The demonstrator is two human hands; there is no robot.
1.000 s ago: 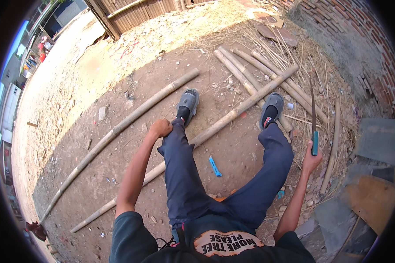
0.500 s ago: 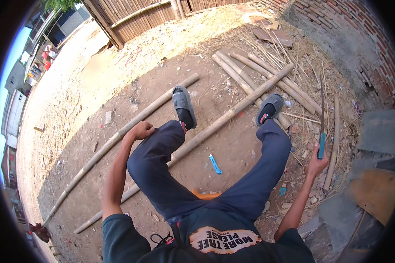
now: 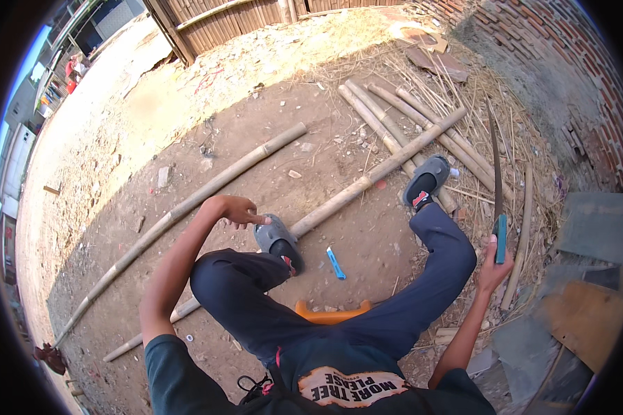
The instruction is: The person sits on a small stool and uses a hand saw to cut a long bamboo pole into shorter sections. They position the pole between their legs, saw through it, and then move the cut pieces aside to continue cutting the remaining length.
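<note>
My left hand (image 3: 232, 209) is above my left leg with its fingers stretched toward my grey left clog (image 3: 270, 234); nothing is in it. In my right hand (image 3: 493, 271), off to the right, is a handsaw (image 3: 497, 166) gripped by its teal handle, its long dark blade pointing away from me. One bamboo pole (image 3: 346, 197) runs diagonally between my feet and passes beneath my left leg. Farther left lies another long bamboo pole (image 3: 180, 209), just beyond my left hand. A blue box cutter (image 3: 336, 263) rests on the dirt between my legs.
Several cut bamboo poles (image 3: 394, 124) lie crossed at the far right on dry straw. A brick wall (image 3: 547, 48) and flat grey sheets (image 3: 592, 225) border the right side. An orange plastic seat (image 3: 332, 316) shows beneath me. A bamboo fence (image 3: 221, 28) stands at the back.
My left foot has drawn back toward me onto the near pole. My left hand has lifted off my knee and stretched out its fingers. The saw has shifted slightly left and nearer.
</note>
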